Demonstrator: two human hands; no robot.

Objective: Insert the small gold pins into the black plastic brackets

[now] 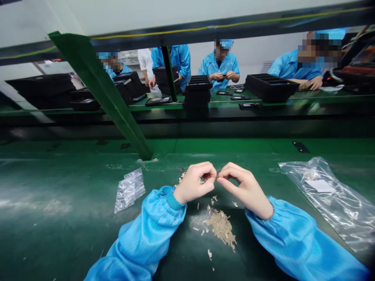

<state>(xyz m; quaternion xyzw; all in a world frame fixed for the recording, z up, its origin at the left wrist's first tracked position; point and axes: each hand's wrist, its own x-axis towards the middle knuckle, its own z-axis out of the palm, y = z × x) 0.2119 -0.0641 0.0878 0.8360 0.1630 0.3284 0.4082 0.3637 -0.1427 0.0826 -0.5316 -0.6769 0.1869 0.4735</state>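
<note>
My left hand (197, 182) and my right hand (245, 188) meet fingertip to fingertip above the green work surface (88, 234). Both are closed in a pinch. Between the tips shows a tiny orange-brown piece (217, 177), too small to name and mostly covered by fingers. Below the hands lies a heap of small flat beige pieces (222, 227), with a few strays around it. More such pieces (181, 177) are partly hidden behind my left hand.
Small clear plastic bags (129, 190) lie at left, and a large clear bag (331, 199) with a white label at right. A slanted green post (105, 97) rises on the left. Beyond, people in blue sit at a bench with black trays (271, 86) and phone-like devices (250, 105).
</note>
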